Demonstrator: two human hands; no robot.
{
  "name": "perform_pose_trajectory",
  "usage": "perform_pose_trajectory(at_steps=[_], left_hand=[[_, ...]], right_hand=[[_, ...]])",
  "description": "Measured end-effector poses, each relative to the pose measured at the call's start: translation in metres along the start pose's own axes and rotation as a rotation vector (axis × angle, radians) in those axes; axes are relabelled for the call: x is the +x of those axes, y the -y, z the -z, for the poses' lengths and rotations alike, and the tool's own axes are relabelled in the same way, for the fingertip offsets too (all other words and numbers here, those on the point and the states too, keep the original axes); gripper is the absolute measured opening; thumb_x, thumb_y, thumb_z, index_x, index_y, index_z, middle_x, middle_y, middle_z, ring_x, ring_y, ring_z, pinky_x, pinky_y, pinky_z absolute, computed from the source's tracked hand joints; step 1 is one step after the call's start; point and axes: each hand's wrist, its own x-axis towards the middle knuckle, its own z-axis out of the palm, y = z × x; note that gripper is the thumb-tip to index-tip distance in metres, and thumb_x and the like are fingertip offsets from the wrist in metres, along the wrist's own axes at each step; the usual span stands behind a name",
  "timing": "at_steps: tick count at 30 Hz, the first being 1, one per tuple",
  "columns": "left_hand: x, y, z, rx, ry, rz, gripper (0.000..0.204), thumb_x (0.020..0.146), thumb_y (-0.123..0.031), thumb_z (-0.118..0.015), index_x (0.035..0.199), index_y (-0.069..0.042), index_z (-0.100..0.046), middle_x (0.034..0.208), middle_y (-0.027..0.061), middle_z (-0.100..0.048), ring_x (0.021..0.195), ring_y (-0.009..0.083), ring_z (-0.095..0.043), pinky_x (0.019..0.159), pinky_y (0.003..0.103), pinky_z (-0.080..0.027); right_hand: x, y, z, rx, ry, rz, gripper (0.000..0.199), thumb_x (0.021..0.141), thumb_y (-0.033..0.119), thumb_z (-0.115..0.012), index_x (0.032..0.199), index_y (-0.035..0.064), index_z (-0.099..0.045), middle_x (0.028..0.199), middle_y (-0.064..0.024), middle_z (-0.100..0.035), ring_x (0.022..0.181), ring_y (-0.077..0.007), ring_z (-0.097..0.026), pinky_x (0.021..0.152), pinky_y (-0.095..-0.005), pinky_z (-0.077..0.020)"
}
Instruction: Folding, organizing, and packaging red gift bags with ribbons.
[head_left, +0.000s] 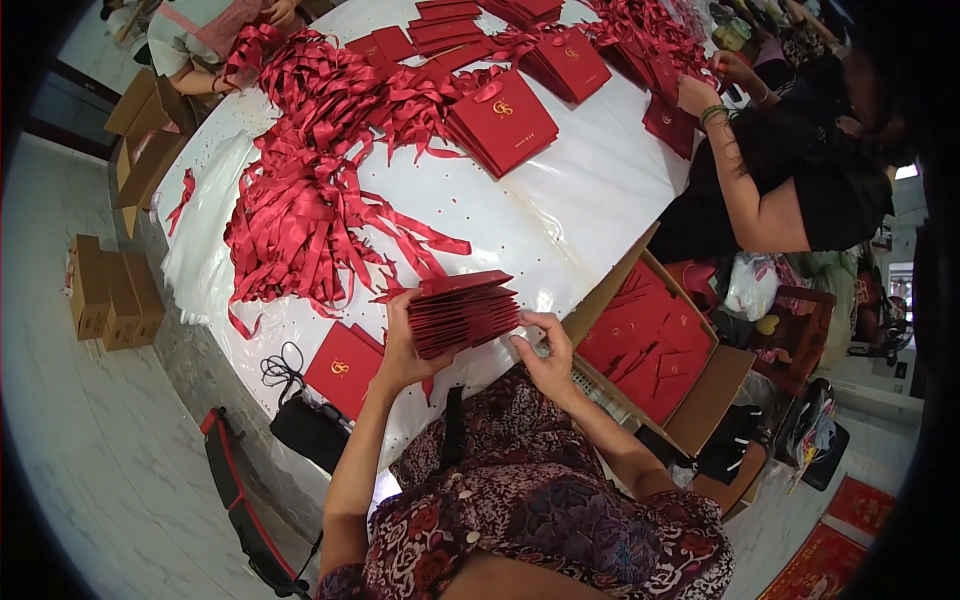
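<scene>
A stack of red gift bags (pixel 465 318) is over the near edge of the tabletop (pixel 535 225), clasped in the grip of the left hand (pixel 400 352); the right hand's (pixel 550 368) grip is parted at the stack's right edge, contact unclear. White tabletop stretches beyond, between satin ribbons (pixel 300 220) and an open carton (pixel 712 405).

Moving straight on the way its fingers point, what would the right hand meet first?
The right hand would probably first meet the red stack held in the left hand; whether they already touch is unclear.
</scene>
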Motion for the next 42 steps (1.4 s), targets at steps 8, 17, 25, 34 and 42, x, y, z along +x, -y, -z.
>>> perform_pose_trajectory(at_steps=[8, 17, 25, 34, 42], left_hand=[[-0.001, -0.002, 0.001, -0.04, -0.001, 0.027, 0.098, 0.054, -0.022, -0.089, 0.132, 0.004, -0.036, 0.122, 0.0192, -0.045, 0.114, 0.0343, -0.046, 0.097, 0.04, -0.041], [0.001, -0.004, 0.002, -0.003, -0.001, 0.01, 0.099, 0.054, -0.021, -0.089, 0.133, 0.003, -0.036, 0.123, 0.0193, -0.044, 0.115, 0.0344, -0.046, 0.099, 0.04, -0.041], [0.001, -0.005, 0.003, -0.04, 0.005, 0.034, 0.098, 0.054, -0.021, -0.09, 0.132, 0.003, -0.036, 0.123, 0.0197, -0.044, 0.116, 0.0343, -0.045, 0.099, 0.04, -0.04], [0.004, -0.011, 0.009, -0.051, 0.017, 0.033, 0.094, 0.055, -0.019, -0.087, 0.132, 0.001, -0.036, 0.124, 0.0197, -0.045, 0.117, 0.0357, -0.045, 0.101, 0.041, -0.039], [0.002, -0.01, 0.005, -0.024, -0.036, -0.022, 0.095, 0.054, -0.019, -0.087, 0.133, -0.001, -0.037, 0.124, 0.0189, -0.045, 0.117, 0.0361, -0.045, 0.102, 0.042, -0.038]], right_hand=[[0.009, 0.007, 0.002, -0.058, 0.039, 0.065, 0.038, 0.08, 0.001, -0.074, 0.116, 0.0008, -0.06, 0.099, -0.0088, -0.062, 0.094, -0.0175, -0.06, 0.086, -0.0289, -0.0468], [0.015, 0.005, 0.005, 0.022, 0.068, 0.007, 0.042, 0.079, 0.002, -0.075, 0.117, 0.0017, -0.059, 0.097, -0.007, -0.061, 0.093, -0.0161, -0.059, 0.085, -0.0291, -0.0469], [0.024, -0.002, 0.01, -0.04, 0.132, 0.1, 0.047, 0.076, 0.002, -0.077, 0.12, 0.0027, -0.06, 0.095, -0.0075, -0.062, 0.085, -0.0163, -0.06, 0.079, -0.0287, -0.0483], [0.048, -0.006, 0.009, 0.011, 0.447, 0.004, 0.112, 0.069, 0.034, -0.084, 0.153, 0.0077, -0.014, 0.15, -0.0157, -0.027, 0.14, -0.0317, -0.028, 0.114, -0.0443, -0.0248], [0.055, -0.008, -0.026, 0.439, 0.276, -0.24, 0.029, 0.103, 0.025, -0.039, 0.119, 0.0008, -0.045, 0.134, -0.0177, -0.044, 0.128, -0.0222, -0.039, 0.11, -0.0355, -0.0268]])
